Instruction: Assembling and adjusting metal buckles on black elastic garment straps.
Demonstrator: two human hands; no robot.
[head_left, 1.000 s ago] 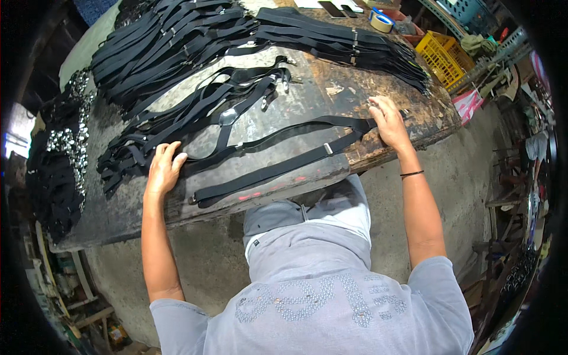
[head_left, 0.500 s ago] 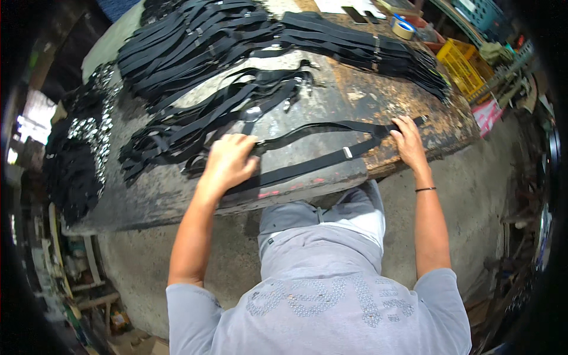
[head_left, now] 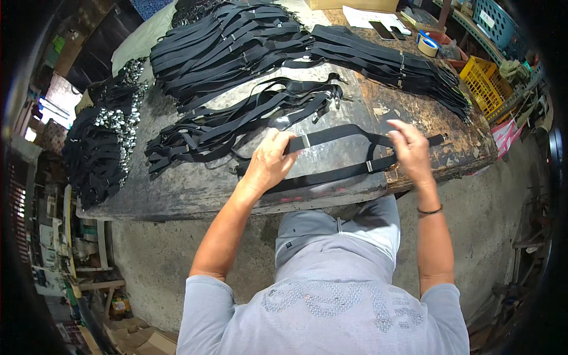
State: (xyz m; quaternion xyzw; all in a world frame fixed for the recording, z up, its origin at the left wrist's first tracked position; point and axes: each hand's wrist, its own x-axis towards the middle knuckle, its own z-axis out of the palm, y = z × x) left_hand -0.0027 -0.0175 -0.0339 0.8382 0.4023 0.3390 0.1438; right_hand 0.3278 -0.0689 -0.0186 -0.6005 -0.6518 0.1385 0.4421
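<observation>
A pair of black suspenders [head_left: 331,135] lies stretched along the near side of the table, its two straps spread apart and meeting towards the right. Each strap carries a silvery slider. My left hand [head_left: 272,161] is closed on the upper strap just left of its slider. Over the place where the straps meet is my right hand [head_left: 412,152], its thumb and fingers apart, slightly blurred, with no strap visibly gripped. A loose bunch of black suspenders [head_left: 236,121] with metal clips lies just beyond my left hand.
Large stacks of black suspenders [head_left: 231,50] cover the far side of the worn table [head_left: 177,198]. A heap of black straps with shiny clips [head_left: 97,148] sits at the left. Tape [head_left: 427,45] and a phone [head_left: 382,30] lie far right, near a yellow crate [head_left: 482,86].
My left hand has shifted right along the upper strap, whose slider now shows beside it. My right hand's fingers have come off the joined end. The whole view has shifted slightly.
</observation>
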